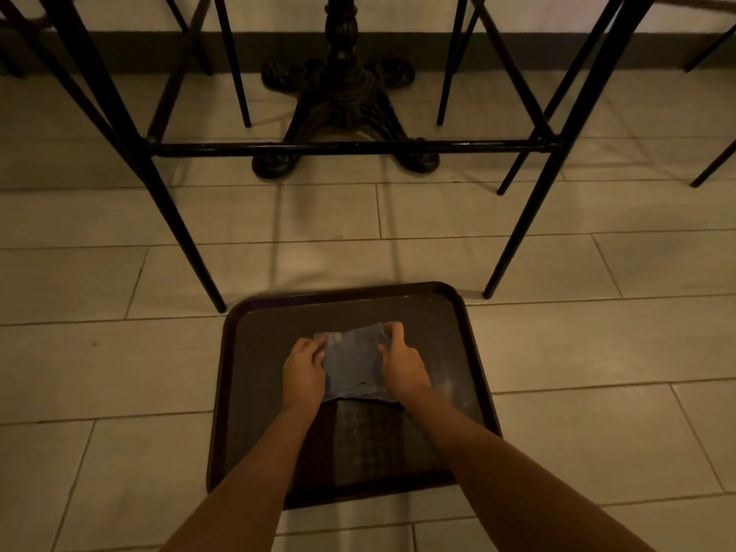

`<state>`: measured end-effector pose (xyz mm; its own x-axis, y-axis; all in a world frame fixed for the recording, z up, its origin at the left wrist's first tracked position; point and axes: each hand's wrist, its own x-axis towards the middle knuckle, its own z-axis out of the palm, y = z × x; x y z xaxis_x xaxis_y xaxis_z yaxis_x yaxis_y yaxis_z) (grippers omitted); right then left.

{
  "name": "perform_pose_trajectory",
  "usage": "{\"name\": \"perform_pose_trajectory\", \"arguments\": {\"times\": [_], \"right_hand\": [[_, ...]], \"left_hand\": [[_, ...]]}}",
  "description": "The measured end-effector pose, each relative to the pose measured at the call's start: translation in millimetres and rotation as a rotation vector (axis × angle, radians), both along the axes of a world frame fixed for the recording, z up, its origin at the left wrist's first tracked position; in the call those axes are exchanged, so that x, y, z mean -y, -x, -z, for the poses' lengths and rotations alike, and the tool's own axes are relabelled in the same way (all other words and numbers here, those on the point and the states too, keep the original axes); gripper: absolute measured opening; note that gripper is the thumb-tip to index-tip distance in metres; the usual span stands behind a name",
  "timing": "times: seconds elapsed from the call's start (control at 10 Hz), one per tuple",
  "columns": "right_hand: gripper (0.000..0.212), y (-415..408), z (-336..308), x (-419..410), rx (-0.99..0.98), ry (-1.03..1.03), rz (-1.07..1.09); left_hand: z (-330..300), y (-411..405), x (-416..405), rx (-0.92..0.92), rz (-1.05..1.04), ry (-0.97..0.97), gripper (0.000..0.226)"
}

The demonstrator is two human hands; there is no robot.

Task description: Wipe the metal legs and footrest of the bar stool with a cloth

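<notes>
A blue-grey cloth [351,362] lies on a dark brown tray [263,392] on the tiled floor. My left hand [303,368] pinches the cloth's left edge and my right hand [400,362] grips its right edge near the far corner. Just beyond the tray stands the bar stool: a black front left leg [175,217], a black front right leg [525,221], and a horizontal black footrest bar [342,147] joining them. The stool's seat is out of view above.
An ornate black cast-iron table base [342,109] stands behind the footrest. More thin black legs [237,73] of other stools rise at the left and right. A dark skirting board [119,45] runs along the far wall. Beige floor tiles [119,372] surround the tray.
</notes>
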<state>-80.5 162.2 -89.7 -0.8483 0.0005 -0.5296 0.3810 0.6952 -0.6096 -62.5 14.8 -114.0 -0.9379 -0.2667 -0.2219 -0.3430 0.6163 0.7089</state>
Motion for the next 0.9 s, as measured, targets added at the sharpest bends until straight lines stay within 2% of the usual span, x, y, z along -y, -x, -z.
{"name": "perform_pose_trajectory", "arguments": {"times": [0.2,0.3,0.4,0.6,0.8,0.9], "right_hand": [[0.05,-2,4,-6,-0.027,0.001,-0.03],[0.059,-1,5,-8,-0.058,-0.12,-0.216],[0.06,-2,7,-11,-0.039,-0.244,-0.363],[0.06,-3,10,-14,-0.021,-0.422,-0.427],[0.063,-2,4,-11,-0.005,-0.477,-0.448],[0.066,-4,-3,-11,-0.105,-0.494,-0.447]], "left_hand": [[4,-3,-1,0.062,0.091,0.012,0.04],[5,-5,1,0.112,0.154,0.062,0.052],[2,-6,3,0.211,0.219,0.233,0.06],[-6,-4,-2,0.33,0.305,0.487,0.067],[-9,-5,-2,0.378,0.32,0.527,0.069],[-17,-3,-6,0.333,0.314,0.47,0.068]]}}
